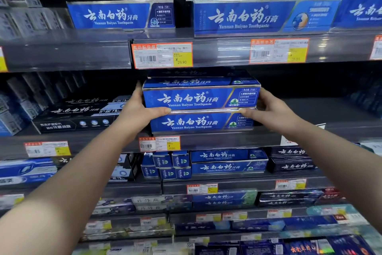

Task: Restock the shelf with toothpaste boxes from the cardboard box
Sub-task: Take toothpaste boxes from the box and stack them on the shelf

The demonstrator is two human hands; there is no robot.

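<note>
A blue toothpaste box point(198, 98) lies lengthwise on top of a second blue toothpaste box point(194, 123) on the middle shelf point(227, 139). My left hand point(140, 108) grips the upper box at its left end, thumb under its front edge. At the right end, my right hand point(266, 106) grips the same box, thumb along the lower edge. More blue boxes lie behind this pair, in shadow. The cardboard box is not in view.
Black toothpaste boxes point(78, 116) fill the middle shelf to the left; to the right that shelf is dark. The shelf above carries large blue boxes point(244, 17) and price tags point(163, 55). Lower shelves hold several blue and black boxes point(227, 161).
</note>
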